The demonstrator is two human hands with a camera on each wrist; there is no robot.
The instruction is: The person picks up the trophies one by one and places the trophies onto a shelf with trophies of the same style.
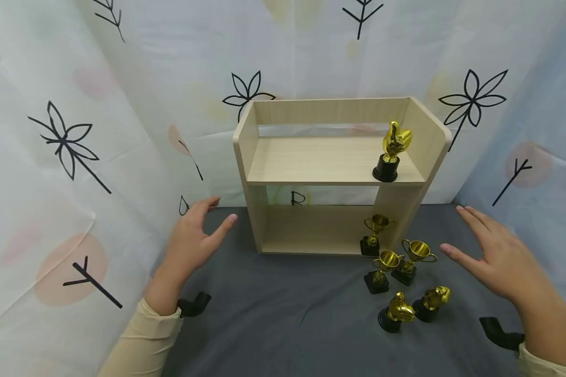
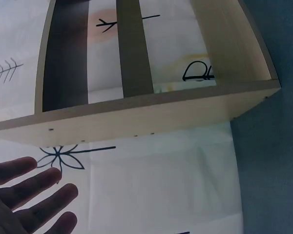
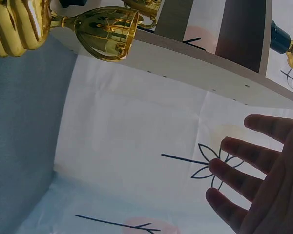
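My left hand (image 1: 188, 243) hovers left of a light wooden two-tier shelf (image 1: 330, 157), fingers spread and holding nothing. On the other side my right hand (image 1: 507, 259) is also empty, its fingers straight and thumb apart, just right of a gold cup trophy (image 1: 417, 250). Beside that one stands another cup trophy (image 1: 387, 260), and a third cup trophy (image 1: 379, 222) is at the right end of the lower tier. A gold thumbs-up trophy (image 1: 396, 140) with a black base stands on the upper tier at the right. Two more thumbs-up trophies (image 1: 400, 309) are nearer me on the cloth.
Dark grey cloth (image 1: 283, 314) covers the table under the shelf. White fabric with leaf drawings (image 1: 151, 78) hangs behind and at both sides. In the left wrist view, the shelf's side panel (image 2: 136, 119) rises near the left fingers.
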